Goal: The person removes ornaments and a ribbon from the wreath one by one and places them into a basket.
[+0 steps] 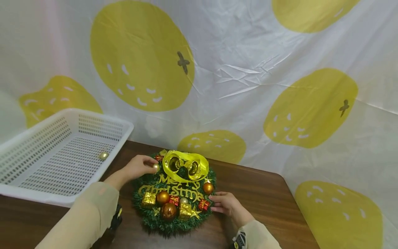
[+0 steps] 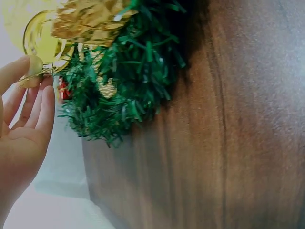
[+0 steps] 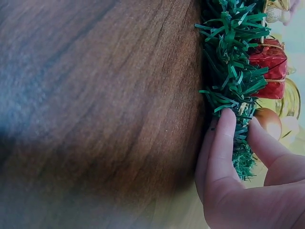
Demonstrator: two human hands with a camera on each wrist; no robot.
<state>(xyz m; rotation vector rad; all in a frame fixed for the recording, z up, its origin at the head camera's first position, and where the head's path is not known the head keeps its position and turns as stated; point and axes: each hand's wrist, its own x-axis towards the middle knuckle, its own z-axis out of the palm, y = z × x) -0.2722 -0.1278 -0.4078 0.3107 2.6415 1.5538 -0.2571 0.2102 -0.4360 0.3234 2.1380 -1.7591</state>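
- I see a big white sheet with yellow fruit shapes (image 1: 248, 69) hanging behind everything.
- Under my hands is a dark brown wooden table (image 1: 264, 193).
- A white plastic basket with small holes (image 1: 46, 152) sits on the table's left side. 1 small gold ball (image 1: 103, 155) lies inside it.
- A round green tinsel wreath (image 1: 174, 193) lies flat on the table, just beside the basket. It has a yellow ribbon bow, gold words and shiny balls on it.
- My right hand (image 1: 227, 204) rests on the table at the wreath's right edge. Its fingers (image 3: 224, 138) are fairly straight and touch the green tinsel, with the thumb on the other side of the edge.
- My left hand (image 1: 138, 166) is at the wreath's top left. Its thumb and fingertips pinch a little pale gold ball (image 1: 155, 167), right beside the yellow bow.
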